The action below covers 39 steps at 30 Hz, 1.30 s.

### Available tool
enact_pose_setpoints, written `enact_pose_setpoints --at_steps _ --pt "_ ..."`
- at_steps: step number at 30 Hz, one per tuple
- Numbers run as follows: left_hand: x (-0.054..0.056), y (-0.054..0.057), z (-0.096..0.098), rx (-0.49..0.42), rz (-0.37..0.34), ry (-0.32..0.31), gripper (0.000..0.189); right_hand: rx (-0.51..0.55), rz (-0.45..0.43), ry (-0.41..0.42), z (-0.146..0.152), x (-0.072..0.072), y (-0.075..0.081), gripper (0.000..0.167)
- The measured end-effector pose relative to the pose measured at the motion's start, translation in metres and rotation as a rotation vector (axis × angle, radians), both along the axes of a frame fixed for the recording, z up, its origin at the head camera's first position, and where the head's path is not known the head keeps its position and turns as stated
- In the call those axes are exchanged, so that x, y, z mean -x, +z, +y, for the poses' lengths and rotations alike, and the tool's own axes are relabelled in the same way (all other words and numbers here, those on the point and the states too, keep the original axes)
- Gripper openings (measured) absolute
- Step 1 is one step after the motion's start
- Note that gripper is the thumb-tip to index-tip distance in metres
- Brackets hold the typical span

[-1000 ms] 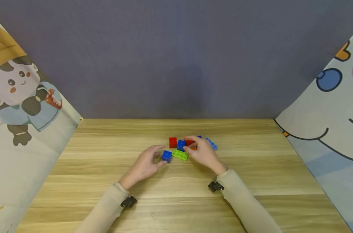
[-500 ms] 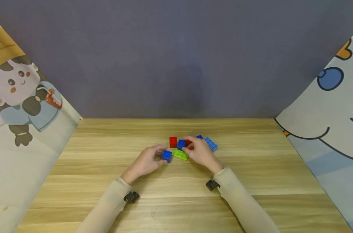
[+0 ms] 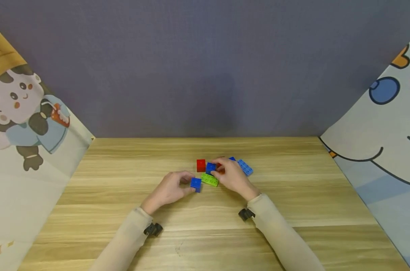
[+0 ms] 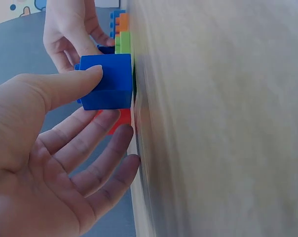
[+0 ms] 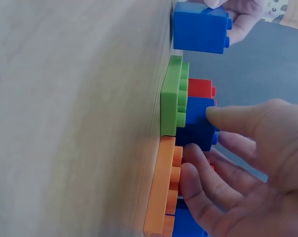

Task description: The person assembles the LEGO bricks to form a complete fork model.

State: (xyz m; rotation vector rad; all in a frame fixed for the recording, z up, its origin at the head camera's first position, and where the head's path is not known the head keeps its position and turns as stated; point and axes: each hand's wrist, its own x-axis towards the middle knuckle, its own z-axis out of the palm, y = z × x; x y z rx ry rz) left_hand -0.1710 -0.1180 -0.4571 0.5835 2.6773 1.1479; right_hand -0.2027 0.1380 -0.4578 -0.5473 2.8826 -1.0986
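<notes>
Near the middle of the table, my left hand pinches a square blue building block. In the left wrist view the thumb lies on one side of this block, and the fingers reach behind it. My right hand holds a second blue block between thumb and fingers; the right wrist view has the thumb against that block, its far side partly hidden. A flat lime-green brick lies between the two blue blocks. A red block stands just behind.
Beneath and beyond the right hand are a flat orange brick, another red block and a further blue block, partly covered. A light-blue flat brick lies to the right. A grey panel rises behind the wooden table.
My left hand has come right and taken hold of its blue block, which has turned and shifted slightly right and nearer. The right thumb and fingers have moved left onto their blue block.
</notes>
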Motion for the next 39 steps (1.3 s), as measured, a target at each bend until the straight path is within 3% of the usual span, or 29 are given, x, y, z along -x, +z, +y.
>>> enact_pose_setpoints --at_steps 18,25,39 --pt "-0.023 0.002 0.013 0.072 0.006 -0.029 0.038 -0.004 -0.021 -0.01 0.001 0.003 -0.002 0.035" --pt "-0.033 0.002 0.02 0.096 0.033 -0.011 0.039 0.0 -0.025 -0.018 0.0 0.004 -0.003 0.034" --pt "-0.032 -0.002 0.021 0.099 0.06 -0.036 0.042 0.025 -0.02 -0.026 0.002 0.004 -0.006 0.032"
